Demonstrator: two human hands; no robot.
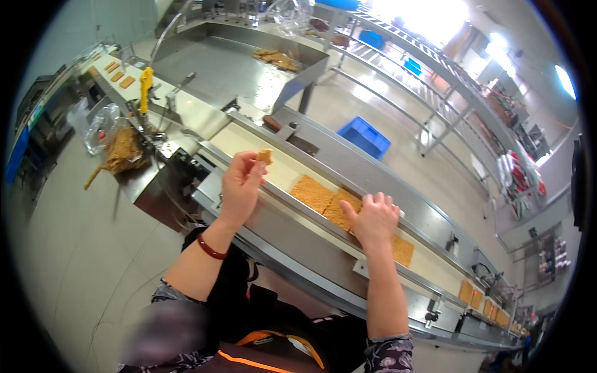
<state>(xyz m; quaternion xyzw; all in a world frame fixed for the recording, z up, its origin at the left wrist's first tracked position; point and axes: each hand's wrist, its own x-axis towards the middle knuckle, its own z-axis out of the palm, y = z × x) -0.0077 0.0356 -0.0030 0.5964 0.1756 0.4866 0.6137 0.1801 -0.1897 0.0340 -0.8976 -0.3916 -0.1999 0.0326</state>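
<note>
1. Left hand point(242, 186): thumb and fingers pinch a small broken biscuit piece point(265, 155), raised over the conveyor belt point(239, 140).
2. Right hand point(375, 225): palm down over the belt, thumb spread from the fingers; contact beneath is hidden.
3. Golden rectangular biscuits point(311, 193): lying flat on the belt, two adjoining between the hands, another just right of the right hand.
4. Blue plastic crate point(365, 138): on the floor beyond the conveyor.

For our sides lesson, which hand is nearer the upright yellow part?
Left. The left hand is right of the yellow part, apart from it; the right hand is farther right, by the tan slabs.
</note>
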